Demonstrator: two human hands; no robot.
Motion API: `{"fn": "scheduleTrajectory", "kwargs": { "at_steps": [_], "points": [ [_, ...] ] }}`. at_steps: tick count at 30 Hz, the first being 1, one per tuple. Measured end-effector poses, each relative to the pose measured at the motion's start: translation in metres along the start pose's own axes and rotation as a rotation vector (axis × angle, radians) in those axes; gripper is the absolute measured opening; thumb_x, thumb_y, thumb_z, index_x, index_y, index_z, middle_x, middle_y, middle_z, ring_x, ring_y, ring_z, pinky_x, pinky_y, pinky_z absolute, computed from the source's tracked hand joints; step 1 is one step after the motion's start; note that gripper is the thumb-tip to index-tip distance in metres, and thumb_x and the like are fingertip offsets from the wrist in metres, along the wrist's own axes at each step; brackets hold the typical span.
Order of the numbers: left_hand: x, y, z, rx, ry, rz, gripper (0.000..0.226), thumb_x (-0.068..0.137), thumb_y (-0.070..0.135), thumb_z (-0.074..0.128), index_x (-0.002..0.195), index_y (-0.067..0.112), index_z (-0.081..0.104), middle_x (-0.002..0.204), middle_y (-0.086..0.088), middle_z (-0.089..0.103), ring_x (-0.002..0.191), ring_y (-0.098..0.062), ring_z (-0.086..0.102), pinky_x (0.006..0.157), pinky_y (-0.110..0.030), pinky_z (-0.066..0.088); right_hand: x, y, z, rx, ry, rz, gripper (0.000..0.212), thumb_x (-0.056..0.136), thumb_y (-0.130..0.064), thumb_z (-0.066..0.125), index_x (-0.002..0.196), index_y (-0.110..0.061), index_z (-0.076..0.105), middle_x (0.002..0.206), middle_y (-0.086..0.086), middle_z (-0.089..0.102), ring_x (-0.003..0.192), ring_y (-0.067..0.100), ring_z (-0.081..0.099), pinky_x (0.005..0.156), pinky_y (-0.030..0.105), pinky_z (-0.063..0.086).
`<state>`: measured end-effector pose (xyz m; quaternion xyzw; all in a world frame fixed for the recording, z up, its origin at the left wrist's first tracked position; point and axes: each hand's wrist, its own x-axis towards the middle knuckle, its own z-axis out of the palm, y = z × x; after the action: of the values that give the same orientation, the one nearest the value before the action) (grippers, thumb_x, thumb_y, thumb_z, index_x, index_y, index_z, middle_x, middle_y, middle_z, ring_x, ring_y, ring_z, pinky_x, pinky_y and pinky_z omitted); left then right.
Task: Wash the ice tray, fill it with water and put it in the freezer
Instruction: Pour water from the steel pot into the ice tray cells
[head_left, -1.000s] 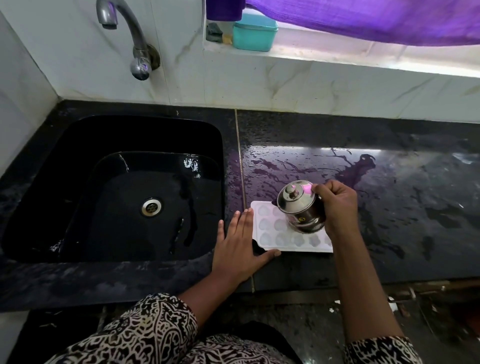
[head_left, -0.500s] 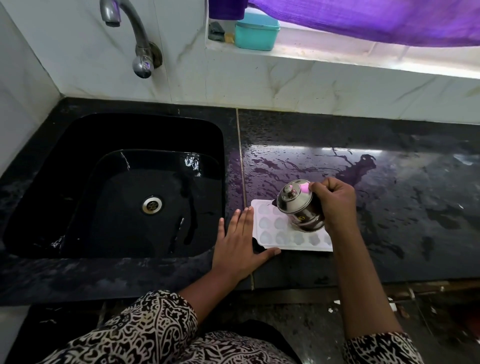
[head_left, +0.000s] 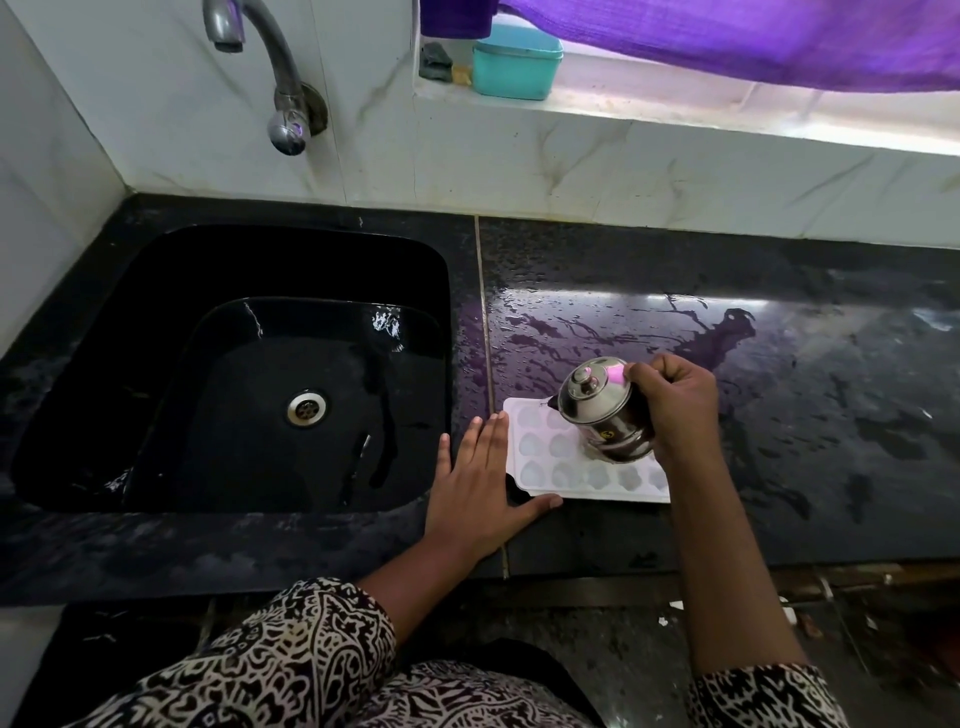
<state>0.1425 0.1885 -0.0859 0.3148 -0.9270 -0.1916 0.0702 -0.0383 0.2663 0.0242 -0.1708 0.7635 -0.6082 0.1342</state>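
Two hands: both over the bench (head_left: 779, 493), patterned sleeves at 6 o'clock.
Left hand (head_left: 483, 483): flat on the bench, fingers straight and together, thumb spread. Grips nothing. Fingertips touch the tray's 9 o'clock short edge; thumb lies at its near corner.
Ice tray (head_left: 540, 452): white, flat on the bench just right of the sink seam. Long axis runs 9 to 3 o'clock.
Key relation: tray lies at 3 o'clock of the left hand and directly under the right hand. Left hand is nearer the free end, so it braces while the right pours.
Right hand (head_left: 675, 410): fingers curled round the steel pot (head_left: 602, 410), held tilted above the tray's far side, spout toward 9 o'clock over a far-row cavity.
Step, judged: filling stage, with the wash likely done and the freezer not yet reached.
Tray contents: cavities look pale and glossy; cannot tell which hold water.
Pot contents: lid on, inside hidden; no stream clearly visible.
Bench surface: black stone, wet streaks at 12 to 3 o'clock of the tray.
Sink (head_left: 156, 322): black, at 9 o'clock of the tray, wet walls, drain (head_left: 306, 409) in the middle.
Tap (head_left: 275, 67): at 11 o'clock, no water seen running.
Ledge, 12 o'clock: teal box (head_left: 517, 62), lid shut, contents hidden; purple cloth (head_left: 727, 41) hangs above.
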Motion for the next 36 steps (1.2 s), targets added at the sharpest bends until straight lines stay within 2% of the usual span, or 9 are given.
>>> {"fn": "scheduleTrajectory", "kwargs": {
  "at_steps": [7, 13, 17, 24, 32, 36],
  "points": [
    [0.000, 0.000, 0.000, -0.005, 0.003, 0.000, 0.118, 0.066, 0.094, 0.007, 0.156, 0.017, 0.008, 0.162, 0.002, 0.017, 0.150, -0.016, 0.008, 0.118, -0.047, -0.003, 0.001, 0.003, 0.000, -0.011, -0.001, 0.016, 0.028, 0.077, -0.007, 0.064, 0.056, -0.013, 0.047, 0.061, 0.012, 0.045, 0.063, 0.023, 0.043, 0.064, 0.038, 0.046],
    [0.000, 0.000, -0.001, 0.004, -0.009, 0.000, 0.119, 0.065, 0.094, 0.005, 0.156, 0.017, 0.005, 0.162, 0.003, 0.014, 0.150, -0.016, 0.005, 0.119, -0.047, -0.003, -0.001, 0.001, -0.001, 0.069, 0.012, 0.024, 0.032, 0.078, -0.002, 0.063, 0.055, -0.013, 0.045, 0.054, 0.005, 0.042, 0.052, 0.015, 0.041, 0.056, 0.028, 0.043],
    [0.000, 0.001, -0.002, -0.001, -0.007, -0.004, 0.118, 0.066, 0.093, 0.008, 0.156, 0.017, 0.006, 0.162, 0.003, 0.015, 0.150, -0.016, 0.006, 0.119, -0.046, -0.004, 0.002, 0.005, -0.001, 0.265, 0.052, 0.095, 0.032, 0.077, 0.003, 0.060, 0.054, -0.012, 0.043, 0.045, -0.004, 0.039, 0.045, 0.009, 0.033, 0.047, 0.020, 0.034],
    [-0.001, 0.001, -0.004, 0.003, -0.024, -0.010, 0.117, 0.066, 0.093, 0.009, 0.156, 0.018, 0.002, 0.163, 0.003, 0.012, 0.150, -0.015, 0.002, 0.119, -0.046, -0.005, -0.003, 0.003, -0.008, 0.560, 0.096, 0.132, 0.030, 0.081, 0.007, 0.052, 0.058, -0.010, 0.044, 0.042, -0.008, 0.046, 0.044, 0.006, 0.041, 0.045, 0.014, 0.036],
    [-0.001, 0.002, -0.005, 0.012, -0.025, -0.012, 0.116, 0.067, 0.092, 0.011, 0.156, 0.018, 0.001, 0.163, 0.003, 0.011, 0.150, -0.015, 0.002, 0.119, -0.047, -0.005, -0.004, 0.004, -0.021, 0.570, 0.129, 0.100, 0.043, 0.081, 0.007, 0.053, 0.045, -0.017, 0.053, 0.042, -0.009, 0.049, 0.043, 0.005, 0.044, 0.045, 0.013, 0.037],
    [-0.001, 0.003, -0.006, 0.007, -0.037, -0.012, 0.115, 0.068, 0.091, 0.013, 0.156, 0.018, 0.000, 0.163, 0.003, 0.010, 0.150, -0.015, 0.000, 0.119, -0.047, -0.006, -0.003, 0.008, -0.025, 0.514, 0.142, 0.088, 0.038, 0.080, 0.006, 0.055, 0.050, -0.016, 0.048, 0.042, -0.009, 0.048, 0.044, 0.006, 0.043, 0.046, 0.014, 0.038]
  ]
}}
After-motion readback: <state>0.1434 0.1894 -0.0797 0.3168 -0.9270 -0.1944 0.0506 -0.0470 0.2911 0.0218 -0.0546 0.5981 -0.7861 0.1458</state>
